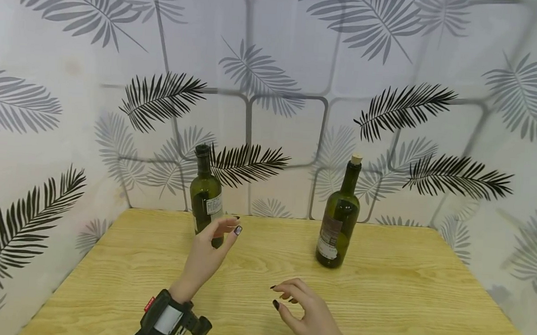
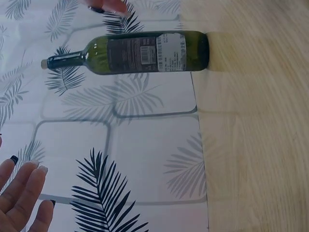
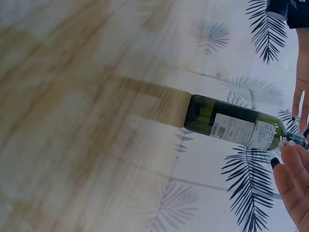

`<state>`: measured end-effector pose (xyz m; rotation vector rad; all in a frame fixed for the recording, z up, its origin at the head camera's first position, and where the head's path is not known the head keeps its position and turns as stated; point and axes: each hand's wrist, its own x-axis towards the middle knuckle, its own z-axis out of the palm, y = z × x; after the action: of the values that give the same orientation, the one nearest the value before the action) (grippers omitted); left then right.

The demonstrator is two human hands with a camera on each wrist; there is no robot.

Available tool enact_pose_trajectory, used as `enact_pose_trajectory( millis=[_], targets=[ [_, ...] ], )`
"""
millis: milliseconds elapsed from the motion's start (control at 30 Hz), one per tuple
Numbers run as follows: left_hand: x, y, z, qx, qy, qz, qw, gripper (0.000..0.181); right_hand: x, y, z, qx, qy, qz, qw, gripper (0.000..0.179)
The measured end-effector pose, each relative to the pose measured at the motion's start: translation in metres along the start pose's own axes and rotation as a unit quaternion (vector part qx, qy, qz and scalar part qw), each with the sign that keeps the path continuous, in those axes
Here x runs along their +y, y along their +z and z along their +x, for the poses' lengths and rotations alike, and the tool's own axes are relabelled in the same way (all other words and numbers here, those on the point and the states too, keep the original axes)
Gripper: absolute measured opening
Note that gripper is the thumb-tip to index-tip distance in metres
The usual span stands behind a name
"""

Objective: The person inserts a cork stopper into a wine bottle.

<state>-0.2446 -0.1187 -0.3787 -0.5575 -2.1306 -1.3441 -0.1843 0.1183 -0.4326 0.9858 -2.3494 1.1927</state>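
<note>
A green glass wine bottle (image 1: 205, 192) with a dark neck and pale labels stands upright at the back left. My left hand (image 1: 204, 258) is in front of it and hides part of its lower body; the fingers are loosely bent and hold nothing. A second green wine bottle (image 1: 338, 222), with a cork (image 1: 356, 159) in its mouth, stands upright farther right. Nearer the front is my right hand (image 1: 308, 314), fingers relaxed with nothing between them. The corked bottle (image 2: 145, 52) appears sideways in the left wrist view, the other bottle (image 3: 231, 123) in the right wrist view.
The bottles stand on a light wood-grain table (image 1: 263, 268). Behind it rises a pale wall covering (image 1: 284, 133) printed with leaves. A black wrist device (image 1: 165, 319) is strapped to my left wrist.
</note>
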Motion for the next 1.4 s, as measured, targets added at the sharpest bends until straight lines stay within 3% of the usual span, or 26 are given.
enact_pose_trajectory(
  millis=[267,800,1000,1400],
  targets=[
    [-0.017,-0.013,0.016,0.050,-0.017,0.022,0.9984,0.027,-0.001,0.001,0.000,-0.008,0.007,0.007,0.9999,0.025],
    [-0.043,-0.030,0.042,0.127,-0.060,0.064,0.9880,0.036,0.000,-0.002,-0.003,-0.019,0.012,0.013,0.9997,0.026],
    [-0.048,-0.033,0.045,0.128,-0.091,0.094,0.9831,0.047,0.002,-0.003,-0.004,-0.025,0.005,0.008,0.9997,0.027],
    [-0.059,-0.034,0.061,0.077,-0.160,0.121,0.9766,0.072,0.002,0.003,-0.006,-0.037,0.003,0.002,0.9993,0.023]
  ],
)
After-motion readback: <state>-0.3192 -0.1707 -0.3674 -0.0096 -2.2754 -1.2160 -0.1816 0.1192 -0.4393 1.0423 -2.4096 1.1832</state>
